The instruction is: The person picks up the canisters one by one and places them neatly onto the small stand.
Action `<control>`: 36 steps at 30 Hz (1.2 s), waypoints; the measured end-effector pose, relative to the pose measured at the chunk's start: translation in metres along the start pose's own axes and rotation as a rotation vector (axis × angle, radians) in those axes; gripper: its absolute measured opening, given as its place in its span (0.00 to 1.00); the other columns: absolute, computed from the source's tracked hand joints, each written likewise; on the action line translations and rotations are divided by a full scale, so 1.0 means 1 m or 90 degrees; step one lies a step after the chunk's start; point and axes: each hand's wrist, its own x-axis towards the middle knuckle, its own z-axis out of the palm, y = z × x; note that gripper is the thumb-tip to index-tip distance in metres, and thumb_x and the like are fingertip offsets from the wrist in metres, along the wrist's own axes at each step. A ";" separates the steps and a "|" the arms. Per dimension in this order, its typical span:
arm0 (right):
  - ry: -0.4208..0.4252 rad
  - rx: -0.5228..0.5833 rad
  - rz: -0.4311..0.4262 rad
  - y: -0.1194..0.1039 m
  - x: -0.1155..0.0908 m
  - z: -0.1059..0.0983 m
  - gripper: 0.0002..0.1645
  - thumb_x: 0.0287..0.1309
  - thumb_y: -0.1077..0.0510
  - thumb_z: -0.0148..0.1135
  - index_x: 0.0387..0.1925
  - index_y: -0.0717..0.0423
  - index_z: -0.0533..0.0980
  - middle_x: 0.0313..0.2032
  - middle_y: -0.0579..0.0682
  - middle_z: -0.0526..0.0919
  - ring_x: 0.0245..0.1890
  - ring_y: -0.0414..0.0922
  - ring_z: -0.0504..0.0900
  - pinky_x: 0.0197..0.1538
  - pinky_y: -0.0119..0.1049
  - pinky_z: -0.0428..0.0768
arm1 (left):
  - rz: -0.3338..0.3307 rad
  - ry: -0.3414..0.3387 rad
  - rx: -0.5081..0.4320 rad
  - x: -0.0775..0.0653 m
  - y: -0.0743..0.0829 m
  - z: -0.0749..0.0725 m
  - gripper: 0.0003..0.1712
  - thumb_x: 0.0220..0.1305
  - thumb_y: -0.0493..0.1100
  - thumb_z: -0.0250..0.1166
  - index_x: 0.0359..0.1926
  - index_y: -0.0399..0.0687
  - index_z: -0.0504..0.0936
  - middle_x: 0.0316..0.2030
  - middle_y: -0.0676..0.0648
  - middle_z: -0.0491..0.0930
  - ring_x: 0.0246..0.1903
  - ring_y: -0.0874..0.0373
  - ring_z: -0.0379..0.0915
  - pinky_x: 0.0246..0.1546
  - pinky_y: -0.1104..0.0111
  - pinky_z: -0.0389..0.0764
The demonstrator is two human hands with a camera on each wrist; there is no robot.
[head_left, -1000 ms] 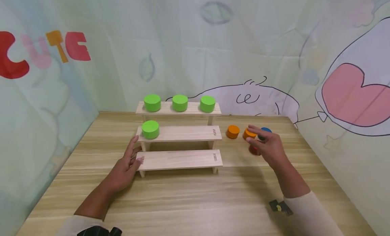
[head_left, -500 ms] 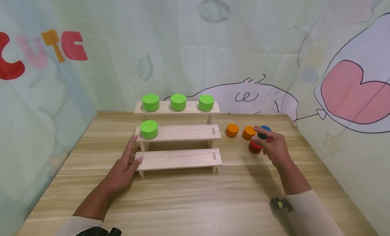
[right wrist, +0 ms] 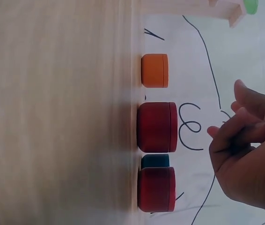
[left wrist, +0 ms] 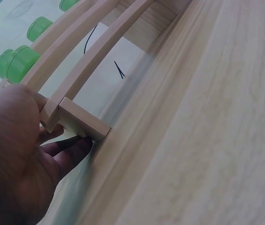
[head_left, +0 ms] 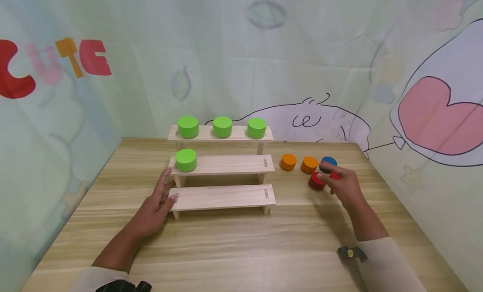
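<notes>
A three-tier wooden stand [head_left: 222,197] stands in the middle of the table. My left hand [head_left: 152,210] holds its left end, the thumb on the lowest shelf. In the left wrist view, fingertips [left wrist: 83,147] touch the stand's end leg. My right hand [head_left: 341,185] hovers over the small round blocks at the right, nothing between its fingers. Below and beside it are a red block [head_left: 316,181], a second red block [head_left: 334,175] partly hidden by the fingers, and a blue block [head_left: 329,161]. In the right wrist view, the hand [right wrist: 249,145] is apart from the blocks.
Two orange blocks [head_left: 288,162] lie between the stand and the right hand. Several green blocks [head_left: 222,127] sit on the stand: three on the top shelf, one at the middle shelf's left end. A printed curtain [head_left: 226,57] hangs behind the table [head_left: 241,250].
My right hand has moved right and slightly down, away from above the orange block, uncovering it and the front red block. The left hand stays on the stand.
</notes>
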 end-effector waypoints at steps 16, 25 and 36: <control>-0.041 -0.044 0.046 0.022 0.012 -0.003 0.34 0.74 0.56 0.71 0.77 0.51 0.75 0.83 0.56 0.68 0.62 0.59 0.75 0.39 0.32 0.85 | 0.001 0.001 0.005 0.002 -0.001 0.001 0.48 0.88 0.40 0.51 0.90 0.67 0.30 0.79 0.22 0.63 0.71 0.26 0.75 0.63 0.40 0.81; -0.108 -0.121 0.040 0.029 0.017 -0.002 0.35 0.74 0.56 0.71 0.78 0.49 0.74 0.86 0.56 0.61 0.72 0.66 0.67 0.41 0.33 0.84 | -0.004 0.001 0.005 0.001 0.000 0.001 0.47 0.88 0.41 0.50 0.90 0.66 0.30 0.79 0.22 0.63 0.71 0.26 0.74 0.65 0.38 0.78; -0.112 -0.140 0.060 0.031 0.017 -0.002 0.34 0.74 0.58 0.70 0.78 0.48 0.74 0.85 0.58 0.61 0.68 0.65 0.70 0.41 0.33 0.85 | -0.001 0.006 0.013 0.001 0.001 0.001 0.47 0.88 0.40 0.50 0.90 0.63 0.30 0.78 0.21 0.64 0.71 0.25 0.74 0.65 0.36 0.78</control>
